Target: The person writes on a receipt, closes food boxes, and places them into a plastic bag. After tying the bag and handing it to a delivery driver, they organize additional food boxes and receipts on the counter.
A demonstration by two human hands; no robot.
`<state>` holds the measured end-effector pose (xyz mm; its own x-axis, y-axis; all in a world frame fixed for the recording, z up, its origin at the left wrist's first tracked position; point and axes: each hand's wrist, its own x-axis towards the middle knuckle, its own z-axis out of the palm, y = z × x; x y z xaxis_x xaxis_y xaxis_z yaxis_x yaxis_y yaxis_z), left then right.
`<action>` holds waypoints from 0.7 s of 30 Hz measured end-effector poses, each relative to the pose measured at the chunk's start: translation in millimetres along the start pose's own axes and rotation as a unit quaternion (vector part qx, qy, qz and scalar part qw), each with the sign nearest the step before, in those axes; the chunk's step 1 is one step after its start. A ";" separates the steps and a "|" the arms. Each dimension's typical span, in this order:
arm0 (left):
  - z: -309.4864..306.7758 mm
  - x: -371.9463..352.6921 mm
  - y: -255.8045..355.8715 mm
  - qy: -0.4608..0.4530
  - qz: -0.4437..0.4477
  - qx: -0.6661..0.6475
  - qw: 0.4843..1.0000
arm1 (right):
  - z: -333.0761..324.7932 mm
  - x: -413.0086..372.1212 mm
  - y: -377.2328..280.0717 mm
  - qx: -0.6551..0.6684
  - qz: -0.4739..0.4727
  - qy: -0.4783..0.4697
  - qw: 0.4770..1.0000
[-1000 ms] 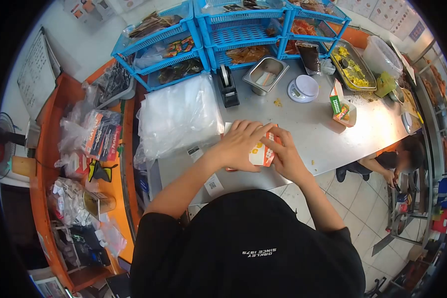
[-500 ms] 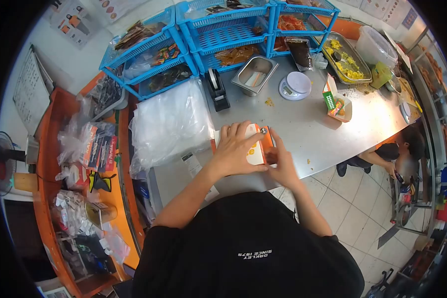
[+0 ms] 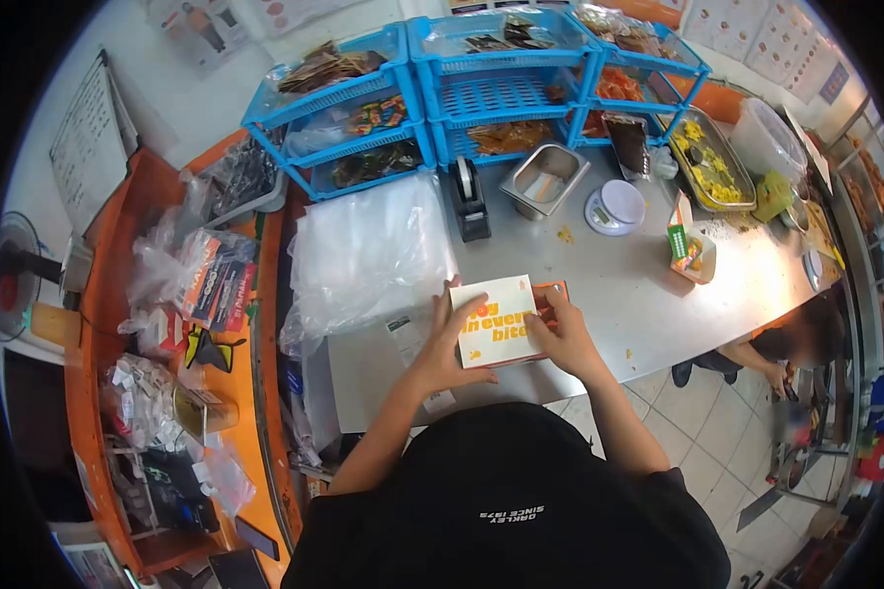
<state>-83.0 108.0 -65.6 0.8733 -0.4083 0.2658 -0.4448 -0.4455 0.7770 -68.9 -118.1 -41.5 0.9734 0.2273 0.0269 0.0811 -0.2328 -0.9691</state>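
A cardboard food box with a cream top and orange and yellow print lies near the front edge of the steel table. At its left side is my left hand, fingers and thumb wrapped about the edge. My right hand grips the right end, thumb on the top, beside an orange side or flap. Whatever is inside the box is hidden. A paper slip lies left of my left hand, next to a stack of clear plastic bags.
Behind the box stand a tape dispenser, a metal container and a kitchen scale. An open carton sits to the right, near a tray of yellow food. Blue racks line the back. Another person is low at the right.
My left hand has slid from across the box's top to its left side, uncovering the print. The right thumb now presses on the top. The camera view has shifted.
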 end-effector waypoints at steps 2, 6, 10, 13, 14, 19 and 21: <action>-2.5 -8.2 -1.2 0.043 0.027 -0.043 0.998 | 5.8 11.9 -3.8 -0.009 -0.013 -0.033 0.999; -22.1 -19.6 8.6 0.218 0.053 -0.079 0.971 | 12.8 71.8 -24.4 0.100 0.120 -0.110 0.982; -53.3 -39.4 3.8 0.279 -0.001 -0.102 0.955 | 39.6 181.6 39.8 -0.038 0.121 0.031 0.991; -62.3 -56.0 1.2 0.321 -0.018 -0.130 0.938 | 53.6 227.0 72.5 -0.068 0.194 0.049 0.977; -64.3 -60.5 0.6 0.326 -0.014 -0.130 0.936 | 55.5 234.9 75.8 -0.071 0.188 0.048 0.978; -69.6 -80.9 -2.6 0.359 -0.014 -0.143 0.922 | 56.3 247.2 81.9 0.025 0.271 0.037 0.962; -76.3 -84.7 -0.1 0.366 -0.022 -0.133 0.921 | 48.9 238.1 78.6 0.125 0.266 0.030 0.955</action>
<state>-141.7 203.4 -44.7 0.8329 0.2960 0.4677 -0.4257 -0.1975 0.8831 158.8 -36.0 -123.3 0.8740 0.0825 -0.4789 -0.4748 -0.0658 -0.8777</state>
